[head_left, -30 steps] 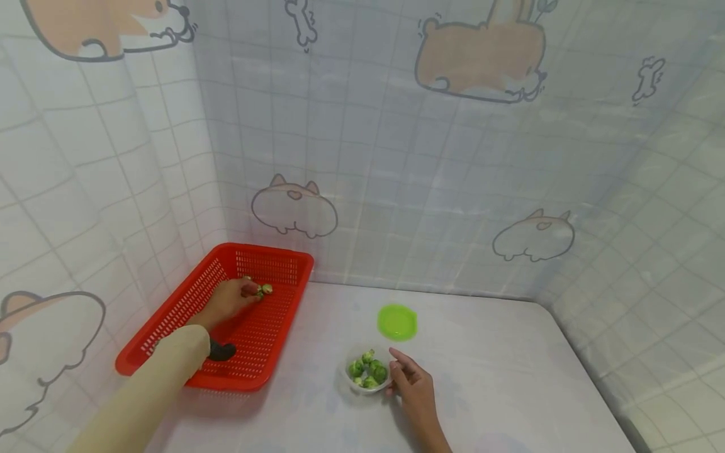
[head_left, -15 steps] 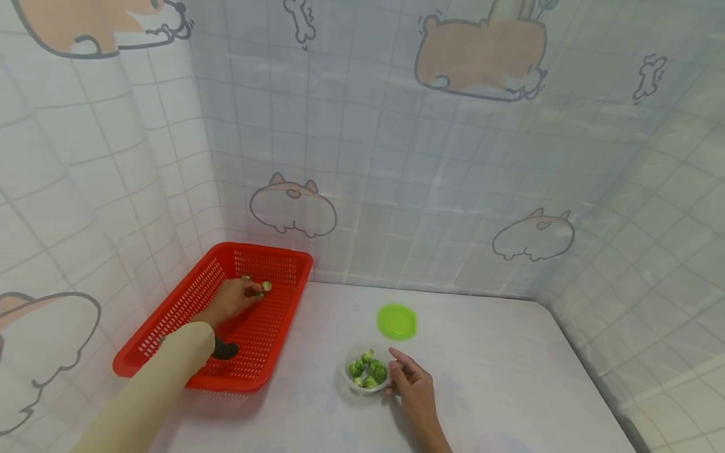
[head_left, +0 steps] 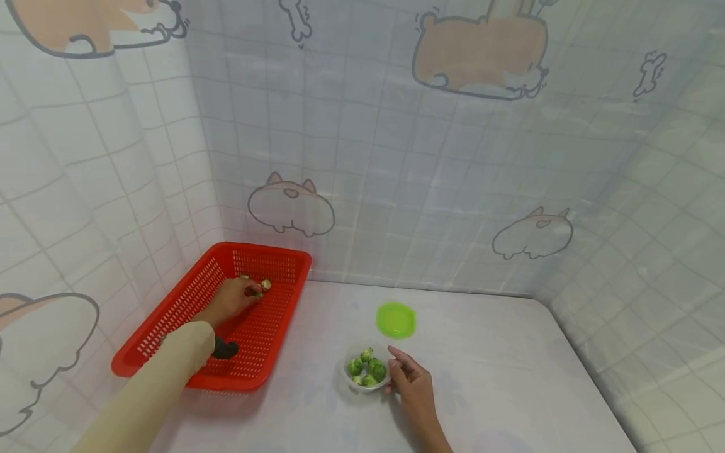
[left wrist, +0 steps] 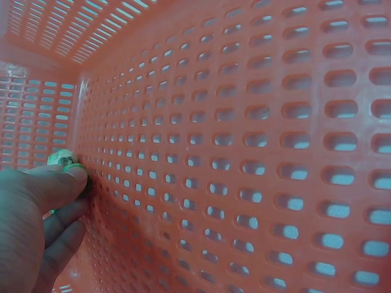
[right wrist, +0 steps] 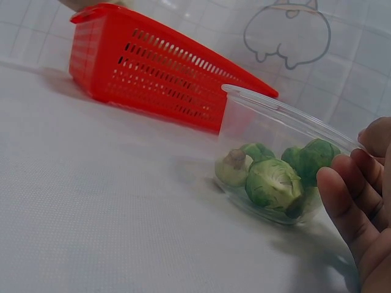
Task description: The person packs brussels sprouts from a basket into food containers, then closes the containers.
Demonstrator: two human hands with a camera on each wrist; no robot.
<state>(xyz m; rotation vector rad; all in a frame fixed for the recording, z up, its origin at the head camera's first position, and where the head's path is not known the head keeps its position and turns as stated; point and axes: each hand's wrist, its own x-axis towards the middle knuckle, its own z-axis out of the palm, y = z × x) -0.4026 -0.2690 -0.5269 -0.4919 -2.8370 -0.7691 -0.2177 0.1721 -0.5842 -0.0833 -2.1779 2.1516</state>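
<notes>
Sleeve of pale cream colour (head_left: 158,384) is nearest to me; it covers my left arm, which crosses the near edge of the red basket (head_left: 257,382) beside its left corner. My right hand (head_left: 416,387) is at the right side of the clear bowl (right wrist: 244,119), its fingers half bent, and it holds this bowl at the rim. The bowl stands upright on the white bench (head_left: 498,352), to the right of the basket and apart from it; inside lie several green Brussels sprouts (right wrist: 274,184), close together. Next to my left cuff a black piece (head_left: 225,350) shows above the basket floor, and I cannot tell what it is. A bright green lid (head_left: 396,319) lies flat between the bowl and the far edge of the bench, touching neither. My left hand (head_left: 228,298) is inside the basket, toward its far edge; thumb and fingers are nearly closed and pinch a small sprout (left wrist: 76,165), which they partly hide. Just beside the fingertips lies a paler sprout (head_left: 266,284), and another one (head_left: 244,277) shows behind the hand. Beyond the bench's far edge hangs a pale sheet (head_left: 374,126) with grid lines and cartoon dogs (head_left: 481,56).
</notes>
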